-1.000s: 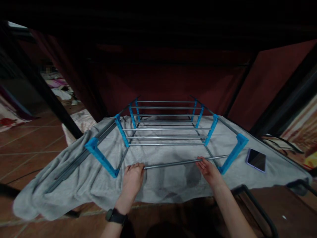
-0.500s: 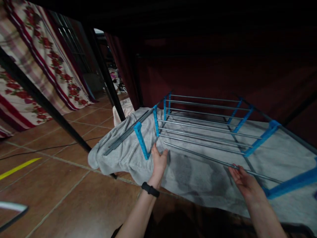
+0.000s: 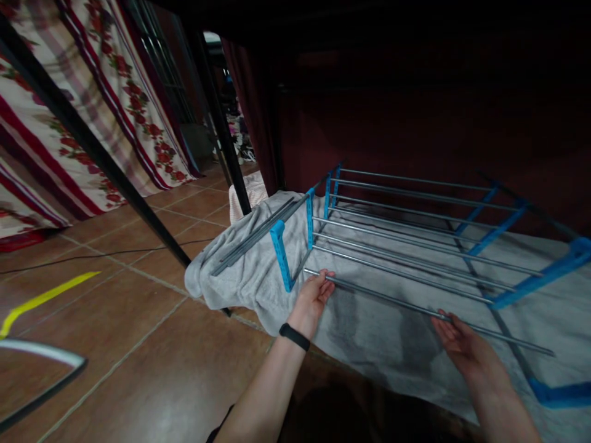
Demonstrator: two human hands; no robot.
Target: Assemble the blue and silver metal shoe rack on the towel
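Metal rod (image 3: 388, 298) held over grey blanket (image 3: 369, 341) — pinched by left hand's (image 3: 314, 294) fingers near one end, by right hand's (image 3: 462, 346) farther along. Blue-bracketed rack (image 3: 310, 220) set just beyond.

The floor (image 3: 152, 307) is of brown square tiles with pale joints, and near the bottom it reflects a soft light. On it lie a thin black cable (image 3: 115, 253) and a bent yellow strip (image 3: 50, 296). At left hangs a floral curtain (image 3: 138, 107), behind a slanting dark post (image 3: 109, 169). The background (image 3: 406, 129) is dark red, and the upper part is almost black.
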